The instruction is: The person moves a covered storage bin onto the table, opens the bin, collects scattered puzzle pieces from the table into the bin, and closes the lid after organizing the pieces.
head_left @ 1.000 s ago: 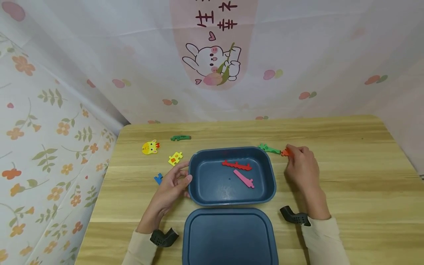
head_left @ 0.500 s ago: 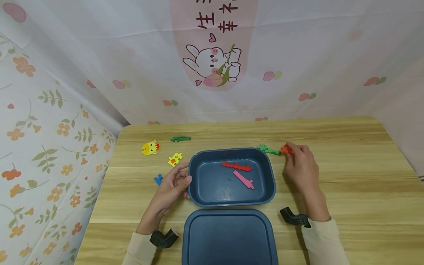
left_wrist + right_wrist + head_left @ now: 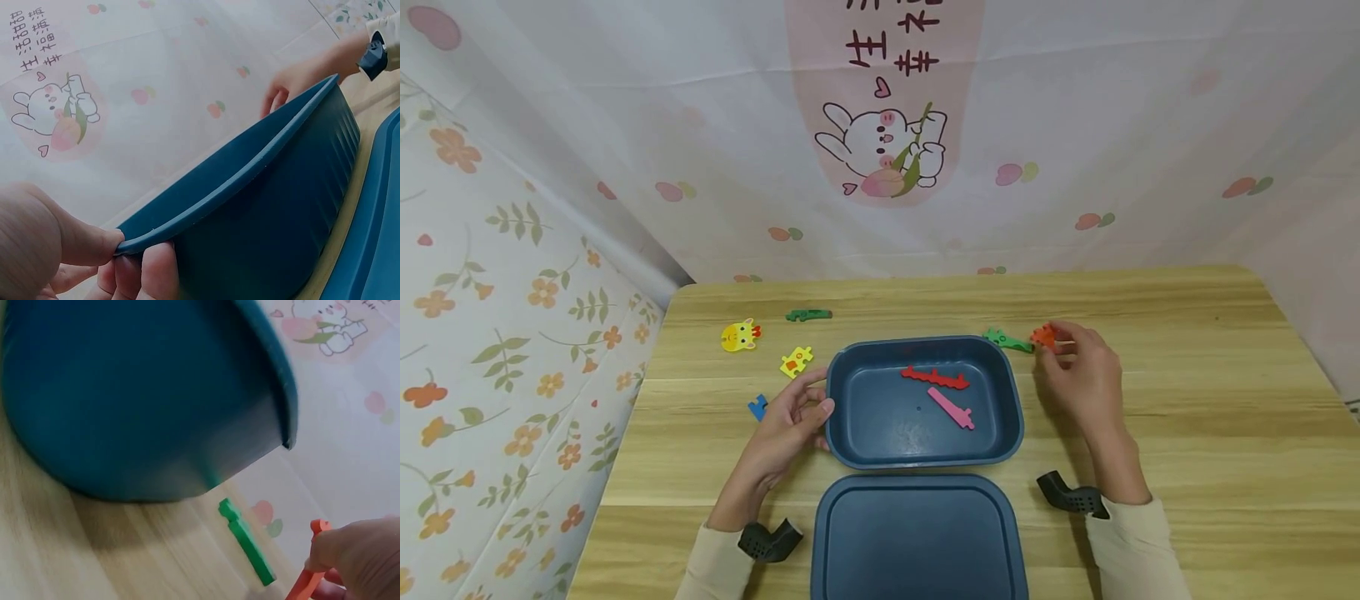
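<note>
My left hand (image 3: 788, 421) grips the left rim of a dark blue plastic box (image 3: 850, 454); in the left wrist view its thumb lies over the rim with fingers below. Inside the box lie a red wavy puzzle piece (image 3: 934, 378) and a pink puzzle piece (image 3: 952, 408). Past the box's right end, my right hand (image 3: 1086, 379) pinches an orange-red puzzle piece (image 3: 306, 582) between thumb and fingers. A green puzzle piece (image 3: 1009, 340) lies on the table just left of it, close to the box's back right corner.
A blue lid (image 3: 917, 537) lies in front of the box. To the left are a yellow giraffe-head piece (image 3: 740, 336), a yellow piece (image 3: 796, 361), a dark green piece (image 3: 808, 315) and a blue piece (image 3: 758, 407). A printed curtain (image 3: 1075, 125) hangs behind the wooden table (image 3: 1225, 400).
The orange-red piece has shifted slightly in my right hand's fingers, showing more of itself, and the hand has turned a little. My left hand keeps its hold on the box.
</note>
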Tool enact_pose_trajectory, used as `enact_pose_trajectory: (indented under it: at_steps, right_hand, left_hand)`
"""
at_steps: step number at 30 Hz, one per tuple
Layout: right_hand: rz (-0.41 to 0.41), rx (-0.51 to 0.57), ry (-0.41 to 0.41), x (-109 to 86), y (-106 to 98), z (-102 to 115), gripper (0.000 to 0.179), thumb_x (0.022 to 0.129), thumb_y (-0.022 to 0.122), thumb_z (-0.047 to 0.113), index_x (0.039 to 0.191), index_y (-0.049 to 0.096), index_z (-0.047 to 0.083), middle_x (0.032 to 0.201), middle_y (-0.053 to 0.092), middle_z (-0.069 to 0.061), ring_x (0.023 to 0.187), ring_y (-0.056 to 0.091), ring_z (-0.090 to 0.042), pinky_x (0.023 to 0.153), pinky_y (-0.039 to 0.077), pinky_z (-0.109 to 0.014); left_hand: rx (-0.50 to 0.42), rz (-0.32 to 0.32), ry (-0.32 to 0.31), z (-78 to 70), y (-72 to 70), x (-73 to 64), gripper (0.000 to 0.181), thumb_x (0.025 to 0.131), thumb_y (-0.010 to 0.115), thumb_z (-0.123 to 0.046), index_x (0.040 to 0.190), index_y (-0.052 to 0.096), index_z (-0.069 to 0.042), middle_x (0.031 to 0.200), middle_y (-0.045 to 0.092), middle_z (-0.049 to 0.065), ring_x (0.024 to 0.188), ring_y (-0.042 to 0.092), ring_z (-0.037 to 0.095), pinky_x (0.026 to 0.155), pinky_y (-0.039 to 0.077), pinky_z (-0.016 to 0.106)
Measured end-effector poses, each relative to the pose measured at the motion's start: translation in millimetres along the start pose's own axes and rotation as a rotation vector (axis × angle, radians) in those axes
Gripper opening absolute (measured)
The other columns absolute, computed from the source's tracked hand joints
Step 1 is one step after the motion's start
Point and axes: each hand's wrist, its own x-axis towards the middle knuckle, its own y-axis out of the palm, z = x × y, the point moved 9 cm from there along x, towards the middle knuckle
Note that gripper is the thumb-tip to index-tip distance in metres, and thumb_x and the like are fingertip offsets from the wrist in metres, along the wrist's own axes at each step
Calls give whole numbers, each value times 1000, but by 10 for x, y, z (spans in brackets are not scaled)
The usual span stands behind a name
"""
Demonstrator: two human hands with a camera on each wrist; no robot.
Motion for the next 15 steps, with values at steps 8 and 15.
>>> enact_pose_trajectory:
  at_steps: [8,15]
  right_hand:
    - [-53,89,27,0,-57,1,39,85,74,1,122,66,-2,109,68,-23,88,70,-38,67,38,9]
    - [-47,116,55,6,-57,-2,38,85,75,2,122,67,0,108,69,-21,81,63,-2,66,43,5]
  left_hand:
    - [7,0,1,4,1,4,54,101,60,-11,151,40,-17,116,54,12,78,63,13,61,60,27]
    - [2,-3,-2,0,4,0,54,101,59,-10,151,40,-17,116,54,12,79,63,13,61,60,27]
